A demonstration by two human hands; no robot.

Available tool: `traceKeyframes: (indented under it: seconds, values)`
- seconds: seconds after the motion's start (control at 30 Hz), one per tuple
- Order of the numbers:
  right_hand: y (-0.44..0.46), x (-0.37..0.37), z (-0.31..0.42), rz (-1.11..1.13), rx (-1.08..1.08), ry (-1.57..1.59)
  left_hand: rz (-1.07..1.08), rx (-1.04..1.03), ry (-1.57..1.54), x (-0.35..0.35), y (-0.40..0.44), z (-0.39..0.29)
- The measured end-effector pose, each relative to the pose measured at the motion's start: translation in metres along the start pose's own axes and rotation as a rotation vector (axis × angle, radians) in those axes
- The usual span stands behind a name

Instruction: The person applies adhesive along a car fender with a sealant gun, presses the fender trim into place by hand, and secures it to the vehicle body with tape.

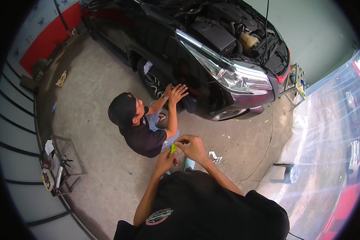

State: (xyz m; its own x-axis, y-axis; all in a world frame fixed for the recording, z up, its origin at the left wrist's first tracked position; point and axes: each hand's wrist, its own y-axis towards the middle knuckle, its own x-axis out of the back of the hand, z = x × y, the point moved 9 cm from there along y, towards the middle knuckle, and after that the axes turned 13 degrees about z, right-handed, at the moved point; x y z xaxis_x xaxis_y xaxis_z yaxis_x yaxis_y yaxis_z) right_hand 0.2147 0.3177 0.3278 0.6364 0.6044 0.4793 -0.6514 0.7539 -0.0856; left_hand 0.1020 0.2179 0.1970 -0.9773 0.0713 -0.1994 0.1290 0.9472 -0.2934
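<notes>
In front of my chest, my left hand [165, 161] is closed on a small yellow-green piece [173, 149] with a bit of blue beside it. It is too small to tell its exact kind. Pinched fingers of my right hand [192, 148] meet at the upper right of this piece. Just beyond my hands a co-worker [142, 134] in a dark cap and shirt crouches at a dark car [206, 76]. Both of that person's hands [175, 93] rest against the fender, near the front wheel [152, 82].
The car's hood is up over the engine bay [228, 30]. At left is a metal stand [74, 174] with tools on it; at right, a stool [285, 173] by a translucent plastic sheet [312, 132]. A crumpled wrapper [215, 157] and a thin cable [268, 150] lie on the concrete floor.
</notes>
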Motion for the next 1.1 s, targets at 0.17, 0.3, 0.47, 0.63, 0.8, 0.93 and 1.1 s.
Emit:
traceKeyframes:
  seconds: [0.17,0.3,0.47,0.63,0.8,0.93,1.1]
  values:
    - [-0.001,0.000,-0.005,-0.010,-0.001,0.006,0.003,0.003,-0.004,-0.002,0.000,-0.001]
    - [-0.002,0.000,-0.009,-0.026,-0.003,0.031,0.021,0.004,0.000,-0.004,-0.002,-0.003]
    - [-0.002,0.019,-0.001,-0.097,0.019,0.055,0.077,-0.010,-0.079,-0.015,-0.004,-0.018]
    - [0.009,0.050,-0.003,-0.161,0.017,0.058,0.118,-0.075,-0.030,-0.033,-0.010,-0.065]
    - [0.016,0.082,0.023,-0.256,0.076,-0.013,0.071,-0.204,0.037,-0.037,0.000,-0.094]
    - [0.013,0.091,0.082,-0.323,0.238,-0.181,-0.059,-0.238,0.141,-0.020,0.036,-0.095]
    - [0.024,0.139,0.074,-0.461,0.175,-0.072,0.007,-0.315,0.099,-0.027,0.046,-0.119]
